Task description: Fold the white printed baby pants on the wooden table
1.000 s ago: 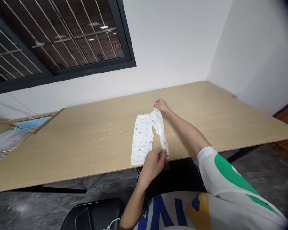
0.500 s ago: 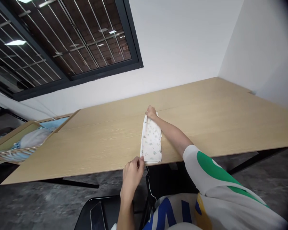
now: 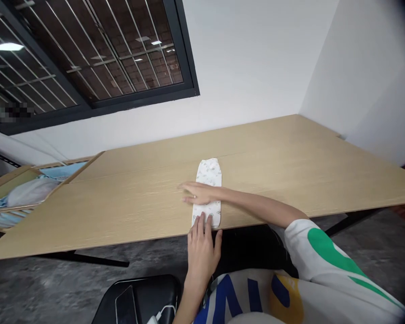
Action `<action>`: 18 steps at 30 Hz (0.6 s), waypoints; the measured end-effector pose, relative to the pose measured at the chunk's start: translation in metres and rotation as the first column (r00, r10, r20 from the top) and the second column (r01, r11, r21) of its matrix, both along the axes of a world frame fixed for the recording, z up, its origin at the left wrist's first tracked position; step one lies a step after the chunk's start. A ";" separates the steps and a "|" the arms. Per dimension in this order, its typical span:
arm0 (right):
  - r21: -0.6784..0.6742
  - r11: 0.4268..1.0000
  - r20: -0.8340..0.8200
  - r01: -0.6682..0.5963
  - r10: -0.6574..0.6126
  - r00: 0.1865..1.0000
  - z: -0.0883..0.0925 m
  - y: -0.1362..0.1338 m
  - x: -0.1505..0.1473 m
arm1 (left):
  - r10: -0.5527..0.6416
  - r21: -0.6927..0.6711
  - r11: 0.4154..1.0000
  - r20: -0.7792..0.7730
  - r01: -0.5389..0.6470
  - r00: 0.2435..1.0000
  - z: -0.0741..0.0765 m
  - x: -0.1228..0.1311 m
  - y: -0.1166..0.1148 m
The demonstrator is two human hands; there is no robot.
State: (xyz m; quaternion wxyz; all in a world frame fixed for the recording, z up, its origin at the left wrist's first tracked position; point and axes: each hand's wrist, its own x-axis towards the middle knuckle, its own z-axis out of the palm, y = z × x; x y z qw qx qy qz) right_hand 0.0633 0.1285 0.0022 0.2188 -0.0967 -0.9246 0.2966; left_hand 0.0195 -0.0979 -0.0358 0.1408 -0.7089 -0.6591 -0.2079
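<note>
A white cloth [image 3: 209, 169] with a small printed pattern, folded into a long narrow strip, lies flat on the wooden table [image 3: 138, 193] near its front edge. My right hand [image 3: 200, 193] lies across the middle of the cloth, fingers stretched out to the left past its edge and slightly blurred. On the near end of the cloth rests my left hand [image 3: 202, 245], its fingers spread and the fingertips touching the fabric. Part of the cloth is hidden under both hands.
At the table's left end stands a wooden crib [image 3: 37, 191] with blue and white bedding. A black chair [image 3: 155, 288] holding a phone [image 3: 125, 306] and a white cable is below the front edge. A barred window [image 3: 121, 54] is in the wall behind.
My right hand has let go of the cloth's far end and come nearer, flat across its middle. My left hand has opened from its pinch at the near corner onto the near end.
</note>
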 end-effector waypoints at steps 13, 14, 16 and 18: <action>0.088 0.956 0.211 -0.280 0.257 0.943 -0.045 -0.041 0.032 | 0.082 -0.093 0.991 -0.129 -0.095 0.988 -0.013 0.011 -0.006; 0.126 0.959 0.228 -0.252 0.220 0.949 -0.049 -0.035 0.032 | 0.076 -0.094 0.992 -0.126 -0.088 0.989 -0.014 0.010 -0.006; 0.183 0.965 0.240 -0.186 0.139 0.961 -0.055 -0.019 0.031 | 0.061 -0.087 0.994 -0.123 -0.072 0.991 -0.017 0.007 -0.005; 0.203 0.972 0.245 -0.115 0.063 0.967 -0.057 0.002 0.030 | 0.047 -0.078 0.995 -0.121 -0.057 0.991 -0.022 0.004 -0.004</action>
